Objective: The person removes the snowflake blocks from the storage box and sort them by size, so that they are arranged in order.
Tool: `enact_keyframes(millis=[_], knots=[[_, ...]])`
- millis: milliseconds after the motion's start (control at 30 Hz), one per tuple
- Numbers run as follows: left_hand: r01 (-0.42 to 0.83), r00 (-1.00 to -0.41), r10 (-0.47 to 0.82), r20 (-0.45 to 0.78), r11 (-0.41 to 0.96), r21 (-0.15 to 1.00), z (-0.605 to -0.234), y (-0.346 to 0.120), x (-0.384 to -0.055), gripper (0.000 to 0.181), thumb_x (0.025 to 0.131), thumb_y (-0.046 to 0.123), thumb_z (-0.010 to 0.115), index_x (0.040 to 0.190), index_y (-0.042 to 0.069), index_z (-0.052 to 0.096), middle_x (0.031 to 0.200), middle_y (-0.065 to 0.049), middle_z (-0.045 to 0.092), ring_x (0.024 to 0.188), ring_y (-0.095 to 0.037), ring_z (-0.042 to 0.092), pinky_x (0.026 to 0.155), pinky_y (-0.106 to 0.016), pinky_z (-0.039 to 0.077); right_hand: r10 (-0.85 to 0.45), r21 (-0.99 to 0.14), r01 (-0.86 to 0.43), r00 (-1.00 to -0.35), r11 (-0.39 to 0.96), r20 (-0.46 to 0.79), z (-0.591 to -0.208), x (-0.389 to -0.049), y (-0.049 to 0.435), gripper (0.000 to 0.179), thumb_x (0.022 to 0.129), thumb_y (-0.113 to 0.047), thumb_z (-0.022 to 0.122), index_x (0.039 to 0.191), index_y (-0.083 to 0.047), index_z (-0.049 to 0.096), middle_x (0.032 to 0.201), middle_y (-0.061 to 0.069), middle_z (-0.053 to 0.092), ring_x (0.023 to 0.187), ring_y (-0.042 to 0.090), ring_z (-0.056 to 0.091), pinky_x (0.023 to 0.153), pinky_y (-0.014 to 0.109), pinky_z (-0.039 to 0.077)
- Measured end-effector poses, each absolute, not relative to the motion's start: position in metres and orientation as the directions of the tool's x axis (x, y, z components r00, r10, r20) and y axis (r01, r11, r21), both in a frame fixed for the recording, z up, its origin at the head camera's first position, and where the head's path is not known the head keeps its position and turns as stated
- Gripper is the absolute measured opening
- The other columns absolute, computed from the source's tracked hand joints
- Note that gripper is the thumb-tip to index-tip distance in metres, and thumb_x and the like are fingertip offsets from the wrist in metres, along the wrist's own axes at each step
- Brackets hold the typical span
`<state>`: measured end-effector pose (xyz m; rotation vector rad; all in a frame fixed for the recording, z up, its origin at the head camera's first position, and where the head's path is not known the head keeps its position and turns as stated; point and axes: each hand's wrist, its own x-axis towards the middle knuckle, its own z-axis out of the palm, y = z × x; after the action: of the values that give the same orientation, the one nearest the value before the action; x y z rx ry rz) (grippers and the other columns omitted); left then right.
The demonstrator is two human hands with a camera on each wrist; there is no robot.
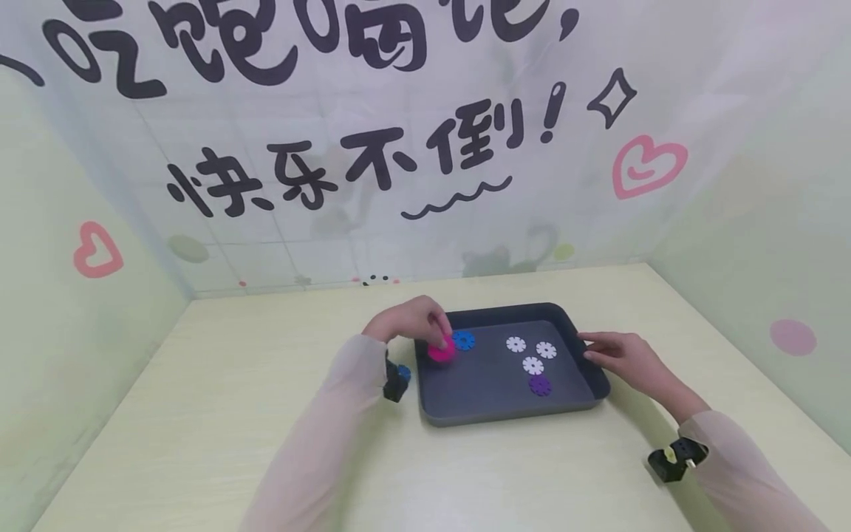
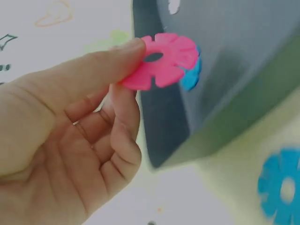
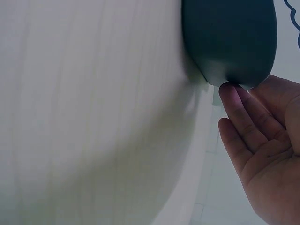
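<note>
Head view: left hand pinches a pink disc at the left side of a dark tray, just beside a blue disc inside it. Three white discs and a purple disc lie toward the tray's right; purple touching or nearly touching the nearest white one. Tray flat on pale tabletop. Right hand at tray's right wall.

Left wrist view: pink disc gripped by its edge, thumb on top, finger beneath; tilted, part-covering the blue one in the tray beyond. Second blue disc outside the tray, on the tabletop, cut by the frame.

Right wrist view: fingers fairly straight, fingertips touching the tray's wall; thumb partly hidden behind it. Cannot tell whether this hand pinches the wall or merely touches it.
</note>
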<state>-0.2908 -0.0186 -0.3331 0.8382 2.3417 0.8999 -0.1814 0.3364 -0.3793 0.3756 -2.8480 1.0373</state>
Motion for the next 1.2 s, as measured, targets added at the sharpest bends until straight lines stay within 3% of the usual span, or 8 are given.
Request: enact_keyframes(millis=[367,700,900,1200], knots=[[0.323,-0.749,0.637,-0.182,0.591,0.739,-0.325,-0.116,-0.283,0.012,0.079,0.003,0.067,0.091,0.004,0.065,0.080,-0.005,0.062,0.073,-0.019,0.057,0.077,-0.045,0.047,-0.193,-0.619,-0.248,-0.969,0.745,0.155,-0.379,-0.181,0.334,0.039,0.086,-0.010,0.063,0.119,0.009,0.055,0.097,0.019,0.065,0.090,0.033,0.063,0.071,0.028,0.050],[0.174,-0.831,0.480,-0.281,0.704,0.689,-0.352,-0.210,-0.273,0.016,0.079,0.012,0.069,0.092,0.005,0.064,0.082,-0.005,0.059,0.076,-0.020,0.051,0.072,-0.037,0.044,-0.195,-0.608,-0.263,-0.965,0.749,0.178,-0.381,-0.181,0.335,0.038,0.086,-0.010,0.064,0.117,0.009,0.056,0.102,0.021,0.064,0.089,0.030,0.064,0.069,0.022,0.049],[0.093,-0.842,0.427,-0.330,0.717,0.691,-0.365,-0.229,-0.265,0.021,0.077,0.017,0.072,0.093,0.005,0.064,0.085,-0.004,0.059,0.079,-0.020,0.050,0.071,-0.034,0.042,-0.186,-0.606,-0.257,-0.966,0.753,0.178,-0.382,-0.182,0.336,0.038,0.086,-0.012,0.064,0.117,0.009,0.056,0.104,0.023,0.063,0.089,0.031,0.064,0.068,0.025,0.050],[0.153,-0.837,0.456,-0.302,0.725,0.672,-0.380,-0.229,-0.264,0.017,0.077,0.011,0.072,0.090,0.002,0.067,0.072,-0.002,0.056,0.068,-0.017,0.049,0.066,-0.030,0.041,-0.184,-0.618,-0.243,-0.970,0.748,0.159,-0.380,-0.181,0.334,0.039,0.086,-0.010,0.064,0.118,0.009,0.055,0.103,0.022,0.063,0.088,0.030,0.064,0.067,0.022,0.049]])
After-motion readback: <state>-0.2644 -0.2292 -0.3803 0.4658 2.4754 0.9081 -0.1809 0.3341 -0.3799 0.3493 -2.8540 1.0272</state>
